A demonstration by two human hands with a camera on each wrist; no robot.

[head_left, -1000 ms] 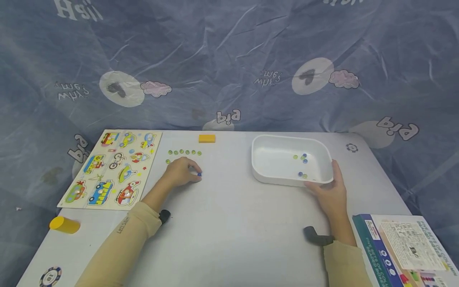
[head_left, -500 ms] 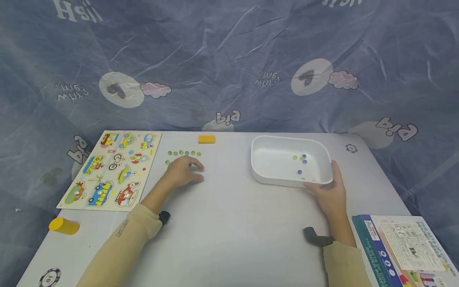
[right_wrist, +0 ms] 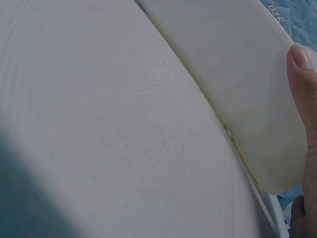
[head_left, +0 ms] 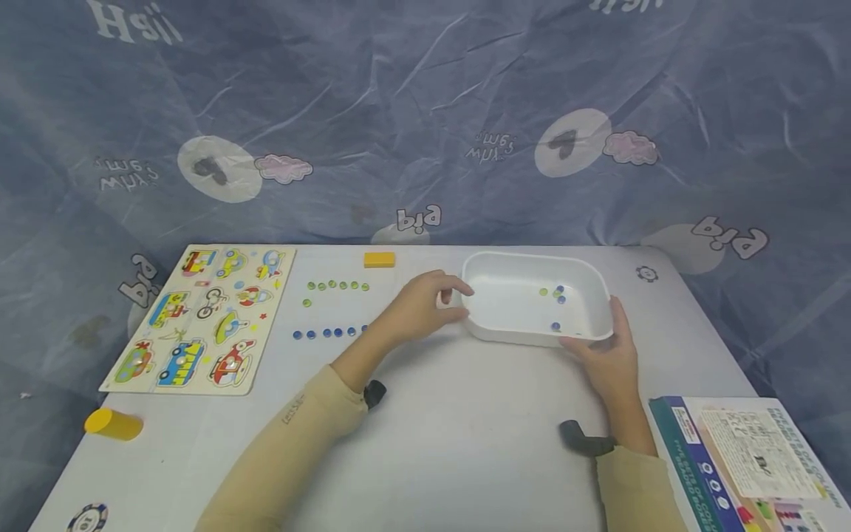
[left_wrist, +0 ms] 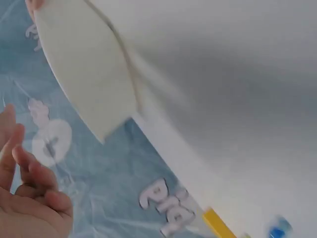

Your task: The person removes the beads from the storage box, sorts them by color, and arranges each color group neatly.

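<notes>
My left hand (head_left: 425, 307) is at the left end of a white plastic tray (head_left: 508, 336), thumb and forefinger apart with nothing between them; in the head view the fingertips overlap its rim. The left wrist view shows that hand (left_wrist: 34, 208) with loosely bent fingers beside the tray (left_wrist: 84, 64). My right hand (head_left: 608, 366) grips the tray's right corner, its thumb (right_wrist: 299, 84) against the outer wall. Inside lie several small round green and blue beads (head_left: 555, 326). On the table, green beads (head_left: 332, 284) form a row, with one below (head_left: 306, 303). A blue bead row (head_left: 337, 332) is partly hidden by my left arm.
At the left lies a vehicle picture puzzle board (head_left: 206, 318), with a yellow cylinder (head_left: 114, 424) below it. A yellow block (head_left: 379, 259) lies near the back edge. A printed box (head_left: 751, 458) occupies the front right, and a patterned sheet (head_left: 399, 111) hangs behind the table.
My left hand has moved right from the bead rows to the tray, uncovering the blue row. It held a blue bead a second ago and has let it go. My right hand stays on the tray.
</notes>
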